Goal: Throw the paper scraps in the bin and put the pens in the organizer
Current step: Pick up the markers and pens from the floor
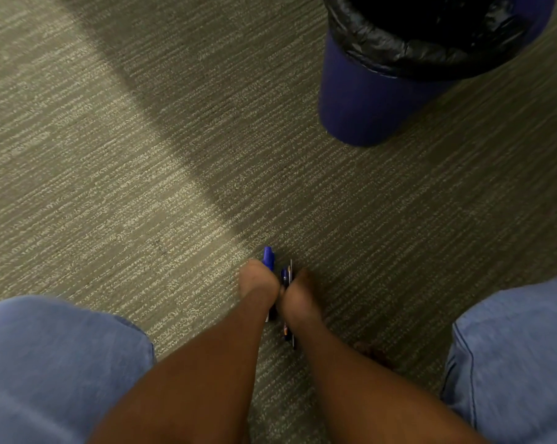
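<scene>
left hand point(258, 283) closed round a blue-capped pen point(268, 257), cap poking forward | right hand point(298, 294) closed on several pens point(287, 277) held as a bundle, likely gathered to carry together (organizer not in view) | bin point(386, 91) ahead right on carpet point(110, 155); no paper scraps visible

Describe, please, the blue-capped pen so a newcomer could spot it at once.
Start at the blue bin at upper right, then look down the carpet to the two hands between the knees. The pen pokes out past the left hand; its bright blue cap sets it apart from the darker pens beside the right hand.
</scene>
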{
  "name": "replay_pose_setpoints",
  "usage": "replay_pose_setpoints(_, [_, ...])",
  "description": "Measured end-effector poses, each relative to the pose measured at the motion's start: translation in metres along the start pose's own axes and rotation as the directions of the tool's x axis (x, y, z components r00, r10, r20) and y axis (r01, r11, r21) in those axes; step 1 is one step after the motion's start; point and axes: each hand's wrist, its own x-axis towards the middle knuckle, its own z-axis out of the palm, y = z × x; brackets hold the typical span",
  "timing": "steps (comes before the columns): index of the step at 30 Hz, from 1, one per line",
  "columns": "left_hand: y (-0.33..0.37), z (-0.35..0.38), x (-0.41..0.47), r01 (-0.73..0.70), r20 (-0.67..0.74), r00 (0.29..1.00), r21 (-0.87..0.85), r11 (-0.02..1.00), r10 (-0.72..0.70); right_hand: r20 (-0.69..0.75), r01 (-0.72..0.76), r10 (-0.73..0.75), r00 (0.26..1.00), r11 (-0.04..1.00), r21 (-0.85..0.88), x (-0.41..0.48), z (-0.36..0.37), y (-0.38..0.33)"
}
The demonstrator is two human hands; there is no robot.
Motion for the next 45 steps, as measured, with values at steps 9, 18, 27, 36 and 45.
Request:
replay_pose_setpoints(9, [0.000, -0.010, 0.004, -0.018, 0.041, 0.999, 0.010, 1.000, 0.018, 0.103, 0.081, -0.045, 0.994, 0.919, -0.386, 0.001, 0.016, -0.010])
replay_pose_setpoints(18, [0.009, -0.021, -0.002, 0.015, 0.082, 0.997, 0.012, 1.000, -0.016, 0.087, 0.089, -0.053, 0.995, 0.875, -0.476, -0.008, 0.010, -0.020])
replay_pose_setpoints(27, [0.042, -0.059, -0.018, -0.118, -0.034, 0.993, -0.202, 0.972, 0.113, 0.112, -0.015, -0.006, 0.994, 0.982, 0.189, 0.013, -0.064, -0.088])
replay_pose_setpoints(36, [0.109, -0.146, -0.039, -0.333, -0.256, 0.935, -0.410, 0.849, 0.243, -0.082, 0.365, -0.357, 0.930, 0.923, 0.119, 0.002, -0.183, -0.173])
replay_pose_setpoints(45, [0.160, -0.228, -0.095, -0.441, -0.295, 0.897, -0.609, 0.659, 0.328, -0.226, 0.585, -0.547, 0.806, 0.793, 0.169, -0.050, -0.244, -0.223])
